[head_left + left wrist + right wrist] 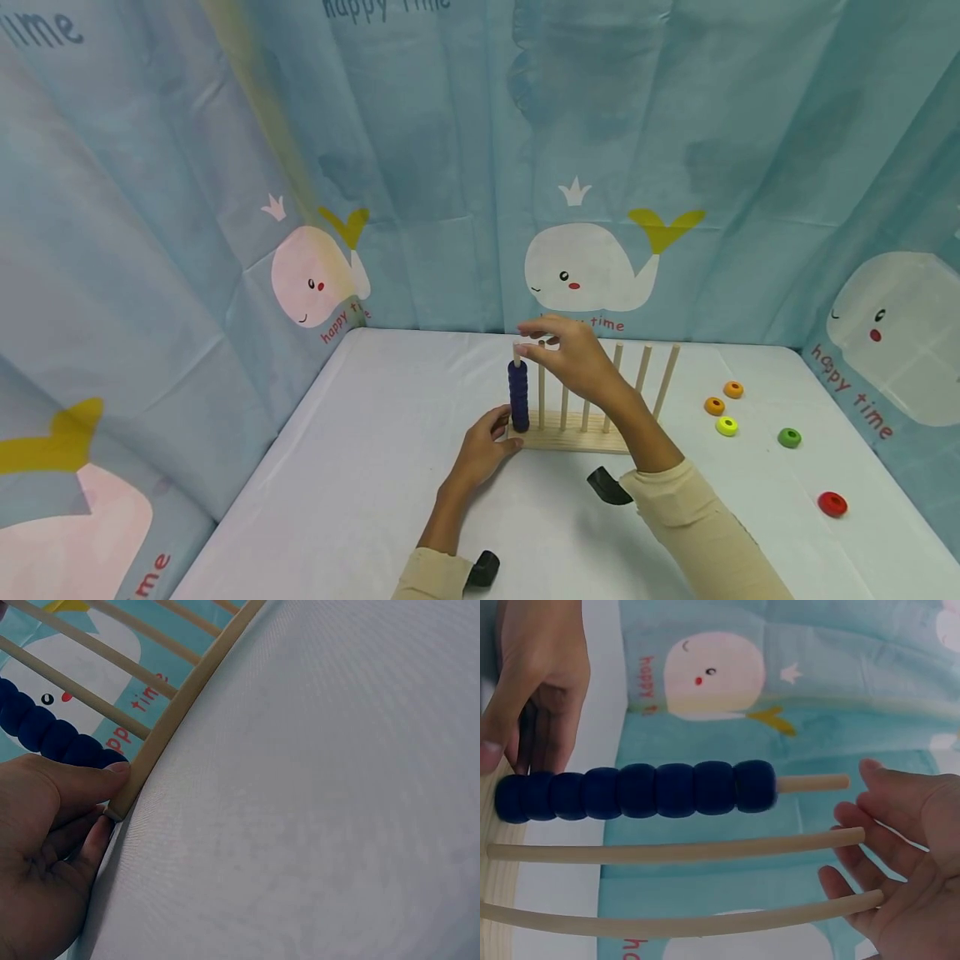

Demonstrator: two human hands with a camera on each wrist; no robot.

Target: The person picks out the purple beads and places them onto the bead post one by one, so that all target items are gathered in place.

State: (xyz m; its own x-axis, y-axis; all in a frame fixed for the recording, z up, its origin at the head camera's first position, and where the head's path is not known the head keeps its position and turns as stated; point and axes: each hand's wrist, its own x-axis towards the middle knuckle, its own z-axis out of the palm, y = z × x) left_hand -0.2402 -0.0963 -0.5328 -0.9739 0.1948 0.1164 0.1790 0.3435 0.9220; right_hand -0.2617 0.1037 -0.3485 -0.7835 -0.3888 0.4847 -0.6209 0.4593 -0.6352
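A wooden bead rack has a flat pale base (573,442) and several upright pegs. Dark blue beads (518,396) are stacked on its leftmost peg, whose bare tip (814,783) shows above the top bead. My left hand (480,454) grips the base's left end, thumb on the front face in the left wrist view and other fingers behind. At the top of the blue-bead peg is my right hand (573,354). Its fingers are spread and loosely bent, with nothing held between them in the right wrist view. The other pegs (675,851) carry no beads.
Right of the rack, loose beads lie on the white tabletop (337,467): two orange (733,389), one yellow (726,426), one green (789,437) and one red (832,504) nearer the front. A blue whale-print curtain (450,250) hangs behind and along both sides.
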